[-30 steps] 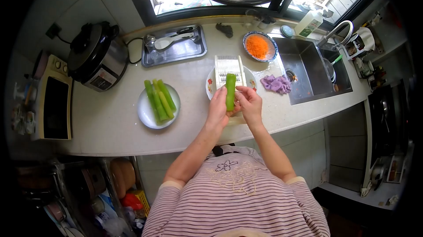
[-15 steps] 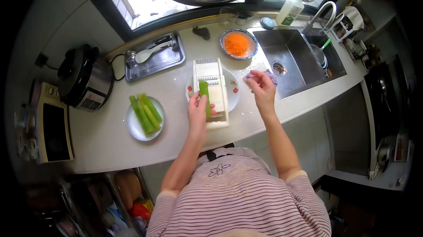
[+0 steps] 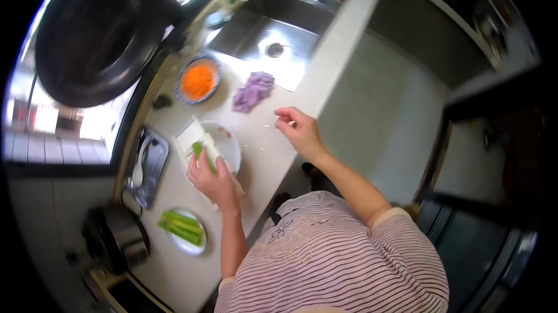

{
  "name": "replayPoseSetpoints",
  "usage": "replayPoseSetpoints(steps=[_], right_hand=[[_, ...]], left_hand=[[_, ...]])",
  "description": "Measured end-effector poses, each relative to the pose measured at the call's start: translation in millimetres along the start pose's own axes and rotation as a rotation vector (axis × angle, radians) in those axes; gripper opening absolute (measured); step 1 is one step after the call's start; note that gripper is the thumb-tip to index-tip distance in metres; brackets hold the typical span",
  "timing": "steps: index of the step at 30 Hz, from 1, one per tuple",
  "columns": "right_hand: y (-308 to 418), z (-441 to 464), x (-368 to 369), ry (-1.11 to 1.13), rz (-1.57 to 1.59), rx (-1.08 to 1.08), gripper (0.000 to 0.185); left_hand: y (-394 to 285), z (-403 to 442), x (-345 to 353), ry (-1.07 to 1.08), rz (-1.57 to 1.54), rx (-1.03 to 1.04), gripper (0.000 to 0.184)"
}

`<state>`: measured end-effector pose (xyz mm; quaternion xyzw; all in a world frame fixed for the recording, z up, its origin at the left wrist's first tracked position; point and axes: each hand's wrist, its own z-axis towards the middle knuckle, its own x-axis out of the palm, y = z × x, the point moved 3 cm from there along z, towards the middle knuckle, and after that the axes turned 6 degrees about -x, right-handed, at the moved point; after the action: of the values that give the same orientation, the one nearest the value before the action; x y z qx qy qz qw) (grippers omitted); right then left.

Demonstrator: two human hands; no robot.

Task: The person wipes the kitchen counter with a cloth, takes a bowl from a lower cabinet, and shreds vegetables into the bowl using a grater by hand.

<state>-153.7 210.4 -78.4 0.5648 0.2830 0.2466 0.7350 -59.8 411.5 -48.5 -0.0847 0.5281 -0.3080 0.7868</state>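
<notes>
My left hand is closed around a piece of green vegetable stalk, holding it over a white grater. The grater lies across a white plate with red marks on its rim. Over the counter's front edge, my right hand has its fingers curled in toward the thumb; whether anything small is pinched there is hidden. A crumpled purple cloth lies on the counter beyond it, apart from the fingers. More green stalks rest on a second plate.
A patterned bowl holds shredded orange vegetable. The steel sink is set into the counter past the cloth. To the left are a metal tray with utensils and an electric cooker. A black wok hangs by the window.
The view has swung to the right and blurred. My right hand has drawn back from beside the purple cloth toward the counter edge. My left hand still holds the stalk over the grater.
</notes>
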Motion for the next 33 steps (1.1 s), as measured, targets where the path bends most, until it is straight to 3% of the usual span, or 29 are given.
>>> replayPoseSetpoints(steps=[2,5,6,7,10,14,19,22,26,28,31,33], right_hand=[[0,-29,-10,-0.090,-0.023,-0.030,0.020],[16,-87,-31,-0.302,-0.116,-0.091,0.018],[20,-108,-42,-0.351,-0.213,-0.096,0.015],[20,-129,-52,-0.419,-0.283,-0.098,0.014],[17,-196,-87,-0.575,-0.439,-0.044,0.014],[22,-281,-132,-0.755,-0.688,-0.051,0.016],[8,-382,-192,-1.081,-0.617,0.156,0.019],[3,-435,-251,-1.218,-0.697,0.282,0.016],[-19,-504,-349,-1.233,-0.936,0.393,0.022],[-61,-542,-394,-1.245,-0.940,0.497,0.024],[-122,-587,-455,-1.238,-0.954,0.675,0.025],[-162,-615,-489,-1.225,-1.025,0.771,0.023]], left_hand=[[-28,-8,7,0.126,-0.257,0.166,0.037],[-78,-54,35,1.038,-0.850,-0.103,0.032],[-79,-76,58,1.202,-0.958,-0.022,0.028],[-86,-96,61,1.287,-1.011,-0.072,0.025],[-110,-150,59,1.479,-0.816,0.057,0.018],[-141,-235,52,1.687,-0.683,0.223,0.015],[-196,-341,40,1.925,-0.606,0.409,0.018],[-239,-401,35,1.954,-0.577,0.524,0.024],[-297,-471,35,1.985,-0.517,0.587,0.027],[-314,-505,46,1.988,-0.502,0.653,0.028],[-350,-544,45,2.051,-0.366,0.524,0.027],[-358,-571,62,1.992,-0.420,0.643,0.026]])
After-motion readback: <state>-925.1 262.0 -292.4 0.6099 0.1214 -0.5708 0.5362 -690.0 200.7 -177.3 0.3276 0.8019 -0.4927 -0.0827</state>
